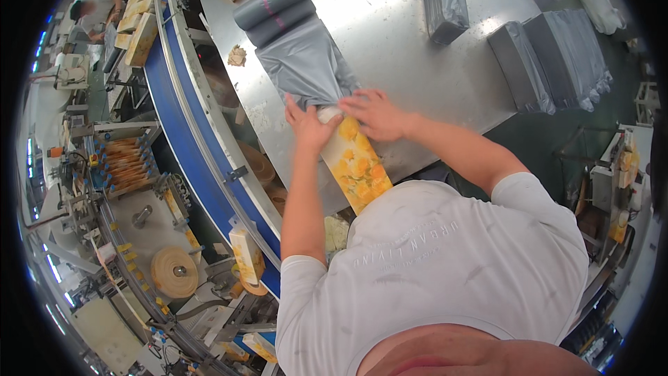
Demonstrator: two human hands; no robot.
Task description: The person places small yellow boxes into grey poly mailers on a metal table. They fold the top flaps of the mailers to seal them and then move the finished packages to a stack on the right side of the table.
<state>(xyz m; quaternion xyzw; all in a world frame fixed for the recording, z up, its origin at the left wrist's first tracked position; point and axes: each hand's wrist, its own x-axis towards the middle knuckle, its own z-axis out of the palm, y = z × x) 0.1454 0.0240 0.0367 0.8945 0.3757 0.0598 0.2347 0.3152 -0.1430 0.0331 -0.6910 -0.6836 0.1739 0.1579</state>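
Note:
A grey plastic bag point(306, 59) lies on the metal table, its near end bunched over the far end of a long pack point(358, 171) printed with yellow flowers. The pack's near end reaches up to my shirt. My left hand point(311, 125) rests at the bag's left corner, fingers spread, thumb stretched across onto the pack. From the right, my right hand point(374, 115) has its slightly blurred fingertips closed on the bag's edge, where the folds draw together. The pack's far end is hidden under the bag and my fingers.
Grey rolls point(275, 4) lie beyond the bag. Grey-wrapped blocks stand on the table point(445, 4) and at its right edge point(522, 66). A blue conveyor point(188, 115) curves along the left, with a flowered pack point(247, 254) beside it. Another person point(97, 18) works at the far left.

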